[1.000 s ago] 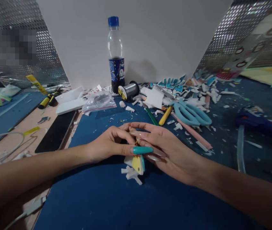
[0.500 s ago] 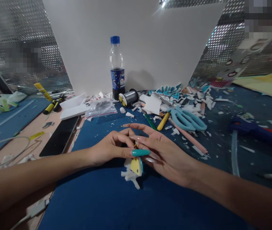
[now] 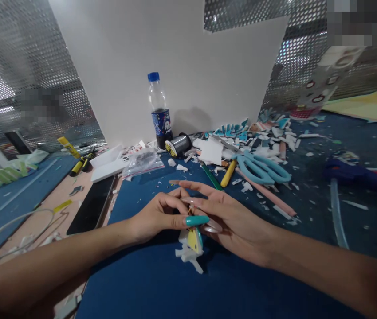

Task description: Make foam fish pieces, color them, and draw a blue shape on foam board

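My left hand (image 3: 160, 213) and my right hand (image 3: 238, 220) meet over the blue mat (image 3: 162, 288), fingers closed together. Between their fingertips hangs a small yellow-and-teal charm (image 3: 193, 241), its upper part covered by the long nails. A bit of something gold-coloured (image 3: 190, 212) shows just above it, pinched at the fingertips; its exact shape is hidden. My left thumb, with a teal nail, presses across the top of the charm. Below and behind the charm is a white branching cutout piece (image 3: 190, 254); whether it is joined to the charm I cannot tell.
Blue scissors (image 3: 258, 167), a yellow-handled tool (image 3: 228, 173) and a pink stick (image 3: 268, 192) lie by a heap of foam scraps (image 3: 211, 150). Behind stand a wire spool (image 3: 179, 145) and a cola bottle (image 3: 162, 122). A phone (image 3: 92, 206) lies left; a glue gun (image 3: 358, 175) lies right.
The camera view has tilted up slightly, so the scene sits lower. The hands keep their pinch, and the charm has turned slightly, showing a narrower yellow face.
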`<state>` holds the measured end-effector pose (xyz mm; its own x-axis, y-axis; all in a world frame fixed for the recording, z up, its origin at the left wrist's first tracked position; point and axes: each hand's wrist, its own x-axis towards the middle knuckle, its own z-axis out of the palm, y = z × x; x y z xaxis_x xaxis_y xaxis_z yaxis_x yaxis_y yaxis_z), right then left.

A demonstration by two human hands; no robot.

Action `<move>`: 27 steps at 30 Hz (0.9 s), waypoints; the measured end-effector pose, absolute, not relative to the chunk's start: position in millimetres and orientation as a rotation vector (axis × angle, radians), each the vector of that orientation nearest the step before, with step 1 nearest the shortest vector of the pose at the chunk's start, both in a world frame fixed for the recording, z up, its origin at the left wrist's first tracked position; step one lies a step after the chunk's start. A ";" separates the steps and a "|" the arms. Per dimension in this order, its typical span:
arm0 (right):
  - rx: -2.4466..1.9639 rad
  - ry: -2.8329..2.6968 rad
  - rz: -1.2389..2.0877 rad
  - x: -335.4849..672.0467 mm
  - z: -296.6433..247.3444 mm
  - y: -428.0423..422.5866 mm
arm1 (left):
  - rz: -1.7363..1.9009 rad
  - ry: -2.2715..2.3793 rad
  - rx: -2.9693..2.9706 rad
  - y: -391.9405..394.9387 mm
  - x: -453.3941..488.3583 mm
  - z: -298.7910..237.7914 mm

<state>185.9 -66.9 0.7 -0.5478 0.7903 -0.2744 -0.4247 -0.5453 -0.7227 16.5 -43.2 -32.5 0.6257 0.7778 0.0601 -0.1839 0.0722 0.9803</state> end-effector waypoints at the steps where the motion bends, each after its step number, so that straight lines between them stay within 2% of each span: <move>1: -0.772 -0.782 2.118 186.0 0.7 -67.1 | 0.782 0.569 1.305 -43.3 16.4 -32.6; 27: -0.816 -0.879 2.119 187.4 -4.8 -64.6 | 0.700 0.493 1.212 -44.8 15.5 -30.8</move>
<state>187.4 -64.6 -4.8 -0.5625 0.7782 -0.2793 -0.3521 -0.5311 -0.7707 15.5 -44.8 -30.8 0.6958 0.7180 0.0206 -0.2222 0.1879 0.9567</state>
